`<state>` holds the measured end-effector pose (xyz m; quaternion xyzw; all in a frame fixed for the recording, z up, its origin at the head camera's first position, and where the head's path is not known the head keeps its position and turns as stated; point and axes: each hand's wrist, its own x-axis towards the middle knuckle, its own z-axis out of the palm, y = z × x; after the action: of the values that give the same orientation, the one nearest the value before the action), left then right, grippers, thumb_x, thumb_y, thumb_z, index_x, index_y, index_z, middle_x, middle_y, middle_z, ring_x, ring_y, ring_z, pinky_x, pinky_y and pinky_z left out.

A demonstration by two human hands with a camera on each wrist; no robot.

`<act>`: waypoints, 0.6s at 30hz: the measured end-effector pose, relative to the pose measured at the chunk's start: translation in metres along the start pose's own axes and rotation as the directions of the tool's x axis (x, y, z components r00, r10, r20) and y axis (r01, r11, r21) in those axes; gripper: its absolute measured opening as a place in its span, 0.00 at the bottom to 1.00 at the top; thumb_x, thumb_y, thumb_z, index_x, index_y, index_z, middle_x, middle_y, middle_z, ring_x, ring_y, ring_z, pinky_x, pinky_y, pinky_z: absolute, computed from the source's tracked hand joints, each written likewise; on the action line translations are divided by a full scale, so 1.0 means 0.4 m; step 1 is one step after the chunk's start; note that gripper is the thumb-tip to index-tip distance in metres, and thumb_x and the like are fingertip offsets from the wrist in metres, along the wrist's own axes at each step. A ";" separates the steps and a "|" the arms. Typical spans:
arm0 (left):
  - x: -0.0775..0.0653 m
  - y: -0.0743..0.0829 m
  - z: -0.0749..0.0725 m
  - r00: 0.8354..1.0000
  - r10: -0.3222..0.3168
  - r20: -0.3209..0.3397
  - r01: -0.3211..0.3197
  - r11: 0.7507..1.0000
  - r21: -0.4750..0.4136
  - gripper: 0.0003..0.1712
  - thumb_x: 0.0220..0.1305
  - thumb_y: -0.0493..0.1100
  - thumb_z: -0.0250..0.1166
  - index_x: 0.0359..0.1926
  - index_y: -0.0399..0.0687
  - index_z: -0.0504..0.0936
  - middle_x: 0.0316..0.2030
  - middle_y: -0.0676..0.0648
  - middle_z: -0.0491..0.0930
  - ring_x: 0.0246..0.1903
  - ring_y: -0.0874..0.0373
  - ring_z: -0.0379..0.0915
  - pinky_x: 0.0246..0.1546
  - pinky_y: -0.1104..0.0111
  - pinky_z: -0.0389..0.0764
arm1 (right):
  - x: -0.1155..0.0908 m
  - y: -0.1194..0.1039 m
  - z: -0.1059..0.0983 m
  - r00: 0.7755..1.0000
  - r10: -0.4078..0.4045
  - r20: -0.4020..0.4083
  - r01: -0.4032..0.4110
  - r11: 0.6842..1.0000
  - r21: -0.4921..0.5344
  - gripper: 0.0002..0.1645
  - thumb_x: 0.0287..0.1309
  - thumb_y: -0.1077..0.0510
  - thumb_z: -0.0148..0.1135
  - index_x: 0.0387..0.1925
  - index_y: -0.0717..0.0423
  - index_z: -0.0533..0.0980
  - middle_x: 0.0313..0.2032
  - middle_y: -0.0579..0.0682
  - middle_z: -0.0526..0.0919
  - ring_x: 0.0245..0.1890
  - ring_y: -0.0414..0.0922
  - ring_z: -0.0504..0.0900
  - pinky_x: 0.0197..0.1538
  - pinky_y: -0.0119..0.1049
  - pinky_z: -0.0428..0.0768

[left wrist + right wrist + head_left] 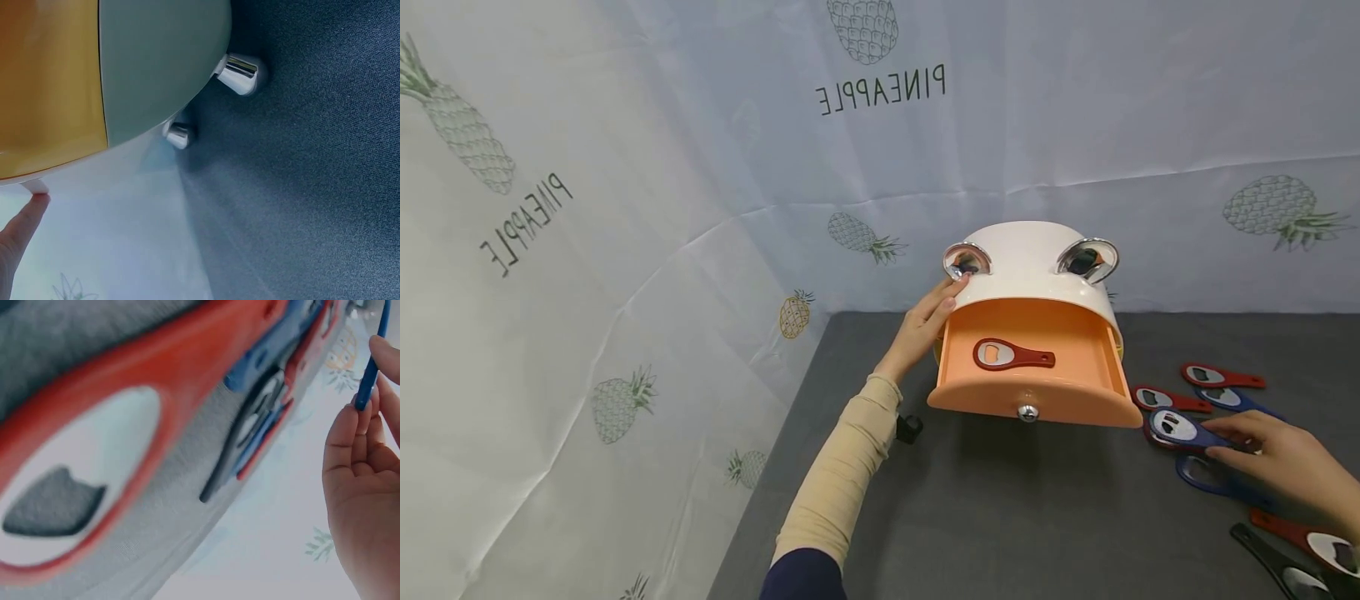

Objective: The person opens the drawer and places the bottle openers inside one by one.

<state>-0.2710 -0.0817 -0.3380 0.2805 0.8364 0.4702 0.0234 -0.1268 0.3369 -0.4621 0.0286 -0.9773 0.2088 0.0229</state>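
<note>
A white box point(1026, 262) with two shiny frog-like eyes stands on the grey table, its orange drawer point(1093, 406) pulled out. Inside the drawer lies a red bottle opener point(1026, 357). My left hand point(921, 329) rests on the box's left side, fingers extended up by the eye; one finger point(26, 222) shows against the box in the left wrist view. To the right of the drawer, my right hand point(1292, 462) pinches a blue bottle opener point(1165, 422) by its handle, above other openers. The right wrist view shows that blue handle point(369, 381) between thumb and fingers.
Several red, blue and black bottle openers, among them a red one point(1225, 377) and a black one point(1262, 554), lie on the right of the table point(1000, 517). A small black object point(908, 429) sits by the left forearm. Pineapple-print cloth point(737, 125) hangs behind and left.
</note>
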 end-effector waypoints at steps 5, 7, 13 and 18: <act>0.000 0.000 0.001 1.000 0.001 0.003 -0.001 1.000 0.003 0.25 0.74 0.50 0.42 0.70 0.61 0.59 0.73 0.50 0.51 0.73 0.55 0.45 0.70 0.53 0.56 | -0.009 -0.006 -0.024 0.996 -0.014 -0.090 0.017 0.999 0.033 0.26 0.47 0.50 0.71 0.42 0.66 0.79 0.36 0.62 0.78 0.27 0.32 0.73 0.25 0.40 0.75; -0.002 0.001 0.002 1.000 0.000 0.004 0.000 1.000 0.001 0.25 0.74 0.50 0.42 0.70 0.60 0.59 0.73 0.50 0.51 0.73 0.55 0.45 0.70 0.53 0.56 | -0.012 -0.010 -0.034 0.992 -0.034 -0.123 0.039 0.998 0.039 0.25 0.47 0.52 0.71 0.42 0.67 0.78 0.36 0.61 0.77 0.25 0.22 0.66 0.23 0.34 0.72; -0.004 0.007 0.001 1.000 -0.003 -0.001 0.003 1.000 -0.010 0.25 0.74 0.49 0.42 0.70 0.60 0.59 0.73 0.50 0.51 0.73 0.54 0.46 0.70 0.52 0.56 | -0.017 -0.036 -0.061 0.970 -0.101 -0.222 0.117 0.991 0.059 0.23 0.45 0.57 0.72 0.42 0.67 0.78 0.34 0.57 0.75 0.25 0.15 0.58 0.20 0.25 0.65; -0.003 0.007 0.001 1.000 -0.001 -0.001 0.001 1.000 -0.001 0.25 0.74 0.49 0.42 0.70 0.61 0.59 0.73 0.50 0.51 0.73 0.54 0.45 0.70 0.52 0.55 | -0.014 -0.063 -0.091 0.949 -0.116 -0.293 0.158 0.980 0.125 0.22 0.45 0.60 0.71 0.42 0.69 0.78 0.35 0.30 0.71 0.26 0.17 0.59 0.24 0.19 0.63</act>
<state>-0.2686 -0.0807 -0.3363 0.2800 0.8363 0.4707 0.0233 -0.1184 0.3291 -0.4189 0.0678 -0.9415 0.2798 0.1754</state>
